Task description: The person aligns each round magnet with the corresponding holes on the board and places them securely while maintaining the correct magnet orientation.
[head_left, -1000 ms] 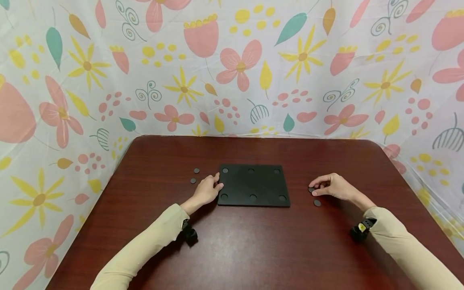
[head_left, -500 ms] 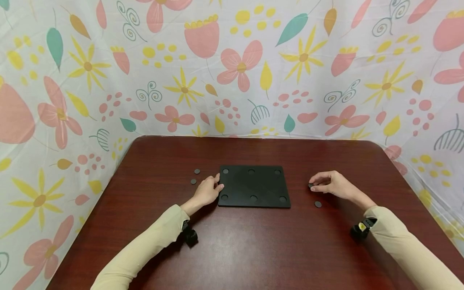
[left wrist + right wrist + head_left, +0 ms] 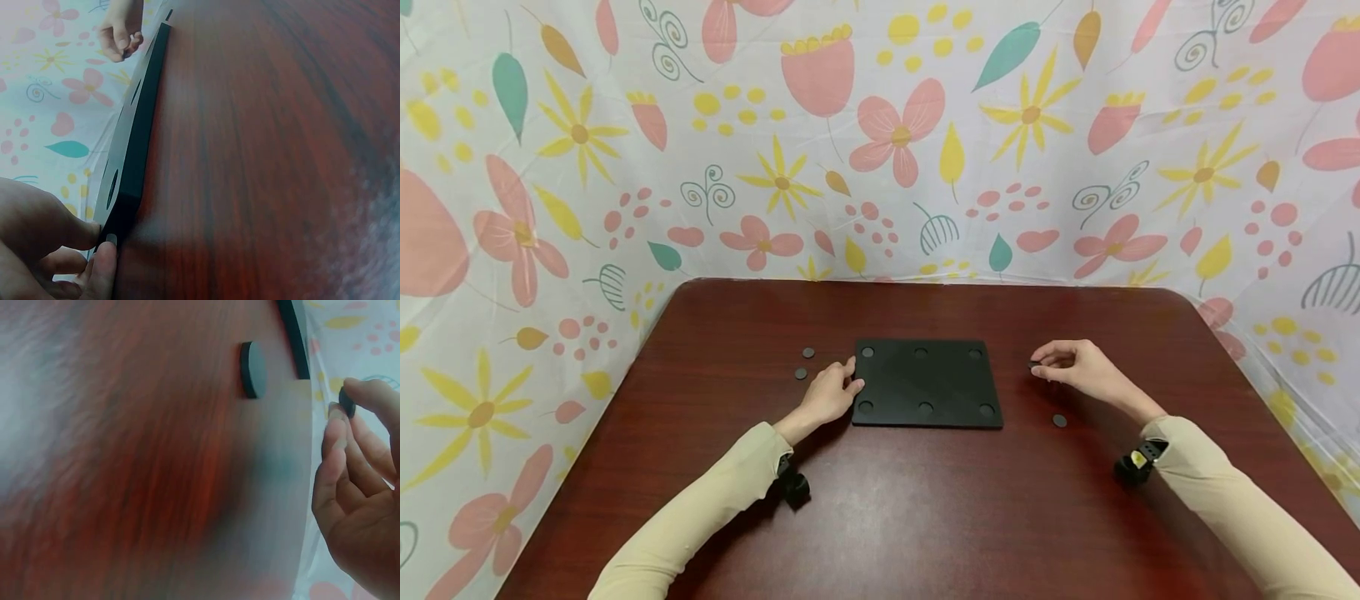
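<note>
Flanking a black board (image 3: 928, 385), left hand (image 3: 827, 393) holding its edge, right hand (image 3: 1088, 371) pinching a disc (image 3: 347, 402)

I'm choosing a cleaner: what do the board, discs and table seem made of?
Board: probably plastic, matte black, judging by its even, dull face and crisp edges.
Discs: plastic or rubber, perhaps; dark grey, smooth-looking and dull.
Table: wood or laminate; reddish-brown grain, glossy reflections.
</note>
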`<move>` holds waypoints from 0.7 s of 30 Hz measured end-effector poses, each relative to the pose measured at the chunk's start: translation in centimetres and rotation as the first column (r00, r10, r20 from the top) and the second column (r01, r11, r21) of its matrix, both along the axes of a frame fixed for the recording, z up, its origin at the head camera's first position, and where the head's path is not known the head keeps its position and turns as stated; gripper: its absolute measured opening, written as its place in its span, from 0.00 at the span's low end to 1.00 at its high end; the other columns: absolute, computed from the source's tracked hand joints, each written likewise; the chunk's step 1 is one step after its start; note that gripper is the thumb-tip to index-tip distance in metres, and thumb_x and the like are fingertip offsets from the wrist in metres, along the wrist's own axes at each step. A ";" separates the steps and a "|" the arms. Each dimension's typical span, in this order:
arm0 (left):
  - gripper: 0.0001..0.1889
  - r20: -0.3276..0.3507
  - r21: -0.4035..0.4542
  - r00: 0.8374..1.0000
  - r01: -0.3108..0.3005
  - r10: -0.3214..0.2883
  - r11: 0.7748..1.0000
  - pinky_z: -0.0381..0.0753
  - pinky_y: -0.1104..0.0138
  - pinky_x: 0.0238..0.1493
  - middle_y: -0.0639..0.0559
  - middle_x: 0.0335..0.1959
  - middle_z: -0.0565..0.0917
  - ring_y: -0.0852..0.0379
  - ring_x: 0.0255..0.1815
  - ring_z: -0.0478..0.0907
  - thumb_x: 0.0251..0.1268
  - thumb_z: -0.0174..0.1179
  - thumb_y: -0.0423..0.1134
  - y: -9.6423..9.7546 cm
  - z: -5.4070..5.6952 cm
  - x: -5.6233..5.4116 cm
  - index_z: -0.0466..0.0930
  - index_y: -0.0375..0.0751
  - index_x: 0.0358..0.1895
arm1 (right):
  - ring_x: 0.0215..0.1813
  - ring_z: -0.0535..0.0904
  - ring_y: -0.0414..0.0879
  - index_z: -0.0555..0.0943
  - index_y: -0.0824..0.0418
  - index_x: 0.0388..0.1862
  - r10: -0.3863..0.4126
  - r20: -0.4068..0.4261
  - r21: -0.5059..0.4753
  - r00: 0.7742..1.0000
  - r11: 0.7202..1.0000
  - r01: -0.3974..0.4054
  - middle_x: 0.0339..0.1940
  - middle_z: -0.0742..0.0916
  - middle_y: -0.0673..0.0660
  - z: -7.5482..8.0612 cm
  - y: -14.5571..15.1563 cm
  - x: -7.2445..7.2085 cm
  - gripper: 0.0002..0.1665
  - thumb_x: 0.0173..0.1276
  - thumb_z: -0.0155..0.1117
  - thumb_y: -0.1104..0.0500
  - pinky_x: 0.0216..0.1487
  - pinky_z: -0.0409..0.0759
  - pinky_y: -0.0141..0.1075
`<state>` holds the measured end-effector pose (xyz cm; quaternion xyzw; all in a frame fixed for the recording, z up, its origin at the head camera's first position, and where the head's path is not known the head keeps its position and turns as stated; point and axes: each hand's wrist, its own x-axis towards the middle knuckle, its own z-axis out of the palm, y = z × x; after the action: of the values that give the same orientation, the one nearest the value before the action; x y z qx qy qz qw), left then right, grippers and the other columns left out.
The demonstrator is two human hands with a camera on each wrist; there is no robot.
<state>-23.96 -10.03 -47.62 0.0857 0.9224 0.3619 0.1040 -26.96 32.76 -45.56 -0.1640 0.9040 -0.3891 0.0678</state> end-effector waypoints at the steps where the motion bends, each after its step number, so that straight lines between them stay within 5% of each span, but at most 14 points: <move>1: 0.30 -0.002 -0.001 1.000 0.002 -0.002 1.000 0.61 0.68 0.26 0.45 0.41 0.76 0.56 0.22 0.63 0.74 0.53 0.41 0.0 0.0 0.0 0.57 0.36 0.74 | 0.32 0.83 0.49 0.82 0.61 0.46 -0.002 -0.010 -0.001 1.000 1.000 0.002 0.38 0.87 0.60 0.1 -0.2 -0.1 0.15 0.65 0.68 0.54 0.33 0.81 0.35; 11: 0.30 -0.005 -0.009 1.000 -0.003 0.003 1.000 0.61 0.69 0.25 0.46 0.38 0.76 0.57 0.20 0.62 0.74 0.53 0.42 0.1 0.1 0.0 0.57 0.36 0.74 | 0.36 0.84 0.46 0.83 0.61 0.46 0.015 -0.068 -0.043 0.998 0.999 -0.018 0.37 0.87 0.56 0.8 -1.5 -1.2 0.14 0.66 0.68 0.54 0.36 0.81 0.31; 21: 0.30 0.005 -0.017 1.000 -0.013 0.013 1.000 0.60 0.69 0.22 0.47 0.37 0.75 0.58 0.18 0.61 0.74 0.53 0.42 0.4 0.1 0.2 0.56 0.37 0.74 | 0.38 0.84 0.56 0.82 0.64 0.49 0.038 -0.005 -0.079 0.999 0.996 -0.038 0.41 0.87 0.62 0.7 -2.8 -1.8 0.17 0.65 0.68 0.56 0.38 0.83 0.38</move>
<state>-23.73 -9.66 -47.50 0.0780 0.9258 0.3549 0.1045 -28.77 29.95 -44.83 -0.1844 0.8847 -0.4227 0.0673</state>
